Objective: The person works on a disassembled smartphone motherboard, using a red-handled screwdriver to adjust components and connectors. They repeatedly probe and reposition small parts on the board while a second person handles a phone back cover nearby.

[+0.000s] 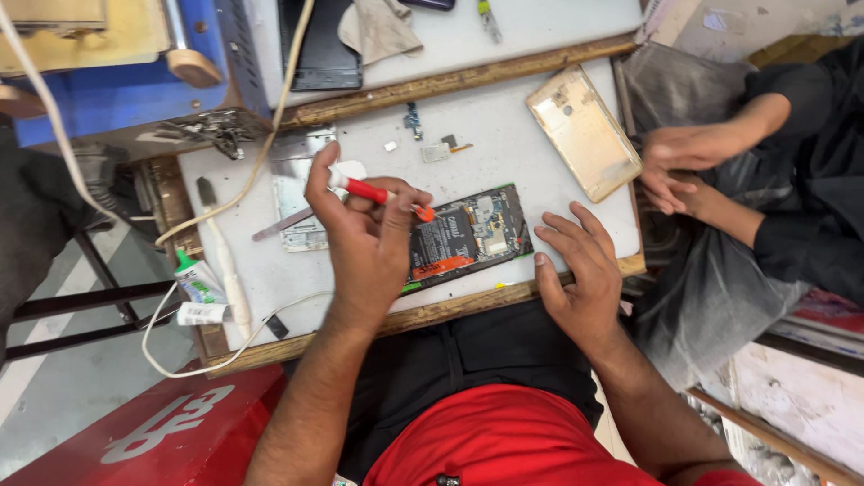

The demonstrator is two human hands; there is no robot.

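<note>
An opened phone (477, 229) with a green frame, its battery and circuit board exposed, lies on the white work board (504, 117). My left hand (364, 238) grips a red-and-white screwdriver (364, 190), whose orange tip rests at the phone's left end. Beside the phone's right end, my right hand (580, 270) lies flat on the board's front edge with fingers spread, holding nothing. A gold phone back cover (583, 130) sits farther back on the right.
Another person's hands (684, 166) rest at the board's right edge. Small loose parts (436, 148) lie behind the phone. A metal plate (301, 189), a flat metal tool (279, 225), a glue tube (198, 283) and a white cable (229, 202) lie left. A blue machine (117, 90) stands back left.
</note>
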